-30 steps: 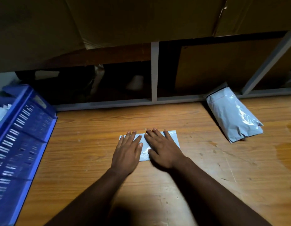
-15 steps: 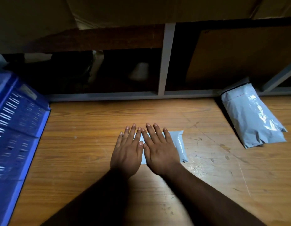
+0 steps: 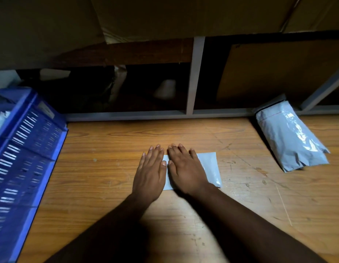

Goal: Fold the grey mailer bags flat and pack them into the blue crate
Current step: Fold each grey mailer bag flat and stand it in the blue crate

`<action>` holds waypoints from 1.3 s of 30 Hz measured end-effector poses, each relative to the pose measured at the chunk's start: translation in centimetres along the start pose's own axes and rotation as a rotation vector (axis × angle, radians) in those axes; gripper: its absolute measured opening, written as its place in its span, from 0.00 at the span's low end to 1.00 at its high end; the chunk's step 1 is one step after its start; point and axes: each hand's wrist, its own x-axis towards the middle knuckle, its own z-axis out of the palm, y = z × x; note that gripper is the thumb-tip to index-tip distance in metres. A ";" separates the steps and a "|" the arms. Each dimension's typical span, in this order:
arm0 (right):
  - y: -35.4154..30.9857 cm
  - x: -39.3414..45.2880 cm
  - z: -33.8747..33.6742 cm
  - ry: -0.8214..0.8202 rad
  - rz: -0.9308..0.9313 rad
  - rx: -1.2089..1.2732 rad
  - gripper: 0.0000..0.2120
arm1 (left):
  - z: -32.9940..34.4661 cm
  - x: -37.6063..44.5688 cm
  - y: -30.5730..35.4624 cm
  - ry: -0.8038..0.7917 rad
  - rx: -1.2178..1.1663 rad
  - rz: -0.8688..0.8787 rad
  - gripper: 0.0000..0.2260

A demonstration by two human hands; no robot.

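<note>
A folded grey mailer bag [image 3: 209,166] lies flat on the wooden table [image 3: 107,168], mostly covered by my hands. My left hand [image 3: 150,173] lies flat with straight fingers over its left end. My right hand [image 3: 185,169] presses flat on its middle, fingers straight and close together. Only the bag's right part and a strip between my hands show. A second grey mailer bag [image 3: 290,137] lies unfolded and puffy at the back right. The blue crate [image 3: 26,162] stands at the left edge, with pale bags just visible inside it.
A grey metal shelf frame [image 3: 198,76] runs along the table's back edge, with dark compartments behind it. Brown cardboard [image 3: 183,14] hangs above. Bare wood lies between my hands and the crate.
Both hands stay flat on the folded bag, pressed side by side. More of the bag's right part shows than half a second ago. The view has shifted slightly.
</note>
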 end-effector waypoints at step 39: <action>3.4 -1.5 1.1 0.066 0.019 -0.193 0.29 | 2.2 1.5 1.9 -0.050 0.245 0.139 0.29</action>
